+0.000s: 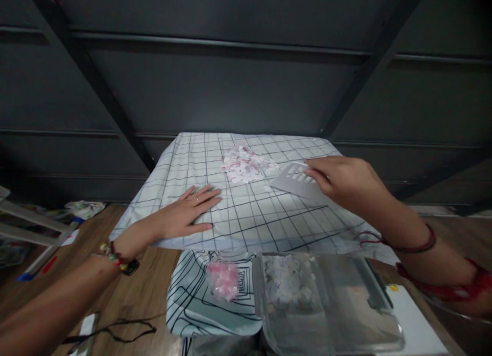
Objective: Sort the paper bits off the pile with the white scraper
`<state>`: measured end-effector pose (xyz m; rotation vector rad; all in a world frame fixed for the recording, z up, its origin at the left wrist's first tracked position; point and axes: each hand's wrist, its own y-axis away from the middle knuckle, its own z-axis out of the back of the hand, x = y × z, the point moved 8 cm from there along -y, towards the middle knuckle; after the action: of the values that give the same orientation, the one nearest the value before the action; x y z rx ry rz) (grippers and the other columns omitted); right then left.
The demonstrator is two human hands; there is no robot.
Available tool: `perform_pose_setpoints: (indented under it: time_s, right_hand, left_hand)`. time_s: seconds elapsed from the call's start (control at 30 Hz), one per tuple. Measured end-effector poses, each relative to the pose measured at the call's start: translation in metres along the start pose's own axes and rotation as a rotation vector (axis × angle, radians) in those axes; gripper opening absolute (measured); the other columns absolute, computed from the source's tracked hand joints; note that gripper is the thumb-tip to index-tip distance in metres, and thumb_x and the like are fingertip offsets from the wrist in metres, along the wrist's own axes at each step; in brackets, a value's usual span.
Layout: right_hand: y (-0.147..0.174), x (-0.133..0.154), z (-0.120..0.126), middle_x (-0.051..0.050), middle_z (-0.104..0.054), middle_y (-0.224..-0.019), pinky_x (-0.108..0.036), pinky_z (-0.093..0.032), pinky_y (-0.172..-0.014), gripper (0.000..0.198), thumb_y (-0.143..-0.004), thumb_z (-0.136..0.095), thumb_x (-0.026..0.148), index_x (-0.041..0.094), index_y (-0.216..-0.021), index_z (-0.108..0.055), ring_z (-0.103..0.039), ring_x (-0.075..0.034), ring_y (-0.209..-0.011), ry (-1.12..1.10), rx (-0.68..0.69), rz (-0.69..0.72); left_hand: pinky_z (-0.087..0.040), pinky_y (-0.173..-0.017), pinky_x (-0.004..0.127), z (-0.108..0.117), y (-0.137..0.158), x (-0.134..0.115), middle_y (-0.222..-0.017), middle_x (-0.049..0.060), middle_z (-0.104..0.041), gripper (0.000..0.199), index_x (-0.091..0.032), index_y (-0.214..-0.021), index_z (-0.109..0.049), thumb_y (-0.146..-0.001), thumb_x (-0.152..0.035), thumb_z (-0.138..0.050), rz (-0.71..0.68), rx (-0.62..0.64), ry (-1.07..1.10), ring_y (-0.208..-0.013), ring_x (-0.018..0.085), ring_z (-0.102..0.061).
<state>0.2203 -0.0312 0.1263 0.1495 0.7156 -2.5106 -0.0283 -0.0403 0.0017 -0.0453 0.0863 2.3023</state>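
My left hand point(194, 208) lies flat on the white checked cloth point(249, 212) over the table, fingers spread, with a ring on one finger. In my right hand point(340, 179) is a thin grey sheet with cut-out slots point(294, 180), pinched near its upper edge. The sheet leans low over the cloth at the right, some pale pieces showing at its slots. Between my hands, farther back, sits a loose pile of small white and pink paper pieces point(246, 164). The sheet's left corner is close to the pile's right side.
Nearest me, a patterned cushioned surface point(188, 294) bears a bag of pink pieces point(223, 281). Beside it stands a clear plastic box point(330, 325) with whitish scraps point(286, 281). A dark panelled wall point(230, 89) rises behind the table. A black cord point(126, 325) lies on the wooden floor.
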Motion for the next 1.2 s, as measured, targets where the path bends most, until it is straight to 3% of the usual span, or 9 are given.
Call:
perform_pose_setpoints:
  time_s: [0.13, 0.27, 0.37, 0.6, 0.8, 0.93, 1.07, 1.2]
  right_hand:
    - [-0.009, -0.025, -0.023, -0.008, -0.068, -0.080, -0.029, -0.040, -0.061, 0.022, -0.085, -0.043, 0.024, 0.016, -0.083, -0.063, -0.061, -0.021, -0.075, 0.001, 0.038, -0.020]
    - [-0.010, -0.020, -0.037, -0.009, -0.067, -0.077, -0.030, -0.040, -0.064, 0.023, -0.086, -0.042, 0.021, 0.014, -0.082, -0.064, -0.060, -0.020, -0.074, -0.053, 0.013, 0.024]
    - [-0.003, -0.013, -0.038, -0.008, -0.066, -0.075, -0.029, -0.040, -0.064, 0.023, -0.086, -0.041, 0.018, 0.014, -0.080, -0.064, -0.058, -0.018, -0.071, -0.093, -0.028, 0.087]
    - [0.003, -0.001, -0.022, -0.006, -0.063, -0.070, -0.029, -0.037, -0.062, 0.027, -0.089, -0.039, 0.018, 0.014, -0.077, -0.063, -0.054, -0.016, -0.066, -0.153, -0.112, 0.211]
    - [0.001, 0.008, -0.024, -0.002, -0.058, -0.063, -0.026, -0.037, -0.062, 0.026, -0.088, -0.040, 0.015, 0.016, -0.070, -0.059, -0.050, -0.013, -0.063, -0.250, -0.082, 0.234]
    - [0.025, 0.010, -0.006, 0.000, -0.056, -0.060, -0.025, -0.035, -0.053, 0.025, -0.088, -0.040, 0.013, 0.017, -0.074, -0.061, -0.047, -0.011, -0.055, -0.263, -0.057, 0.280]
    - [0.060, 0.014, 0.022, -0.002, -0.060, -0.064, -0.025, -0.042, -0.059, 0.029, -0.088, -0.035, 0.009, 0.017, -0.080, -0.061, -0.052, -0.012, -0.061, -0.242, -0.081, 0.363]
    - [0.080, 0.012, 0.037, -0.002, -0.063, -0.069, -0.024, -0.044, -0.061, 0.025, -0.086, -0.040, 0.009, 0.019, -0.082, -0.062, -0.055, -0.012, -0.066, -0.239, -0.073, 0.349]
  left_hand:
    - [-0.009, -0.111, 0.046, 0.014, -0.038, -0.022, -0.151, 0.010, -0.012, 0.063, -0.018, -0.143, -0.021, -0.093, -0.055, -0.033, -0.089, -0.011, 0.010, -0.138, 0.029, -0.004]
    - [-0.010, -0.111, 0.042, 0.008, -0.069, -0.039, -0.150, 0.014, -0.017, 0.064, -0.013, -0.141, -0.023, -0.093, -0.053, -0.037, -0.198, 0.011, 0.005, -0.138, 0.026, -0.009]
    - [-0.013, -0.111, 0.041, -0.002, -0.076, -0.038, -0.149, 0.014, -0.019, 0.064, -0.015, -0.142, -0.020, -0.094, -0.053, -0.034, -0.191, 0.005, 0.025, -0.138, 0.024, -0.013]
    - [-0.011, -0.111, 0.043, -0.004, -0.056, -0.036, -0.150, 0.009, -0.018, 0.062, -0.020, -0.145, -0.010, -0.095, -0.052, -0.029, -0.148, 0.033, 0.049, -0.137, 0.023, -0.018]
    - [-0.010, -0.111, 0.043, -0.002, -0.052, -0.035, -0.150, 0.009, -0.018, 0.062, -0.020, -0.145, -0.010, -0.096, -0.051, -0.028, -0.134, 0.061, 0.021, -0.137, 0.024, -0.018]
    - [-0.011, -0.111, 0.043, -0.003, -0.056, -0.040, -0.151, 0.010, -0.015, 0.061, -0.020, -0.145, -0.012, -0.096, -0.052, -0.027, -0.176, 0.053, 0.009, -0.137, 0.025, -0.015]
    - [-0.012, -0.111, 0.042, -0.003, -0.060, -0.048, -0.151, 0.010, -0.014, 0.060, -0.020, -0.144, -0.016, -0.095, -0.053, -0.027, -0.230, 0.052, 0.026, -0.137, 0.025, -0.015]
    - [-0.012, -0.112, 0.041, -0.003, -0.066, -0.049, -0.151, 0.009, -0.016, 0.058, -0.021, -0.143, -0.020, -0.095, -0.054, -0.026, -0.242, 0.056, 0.045, -0.137, 0.025, -0.016]
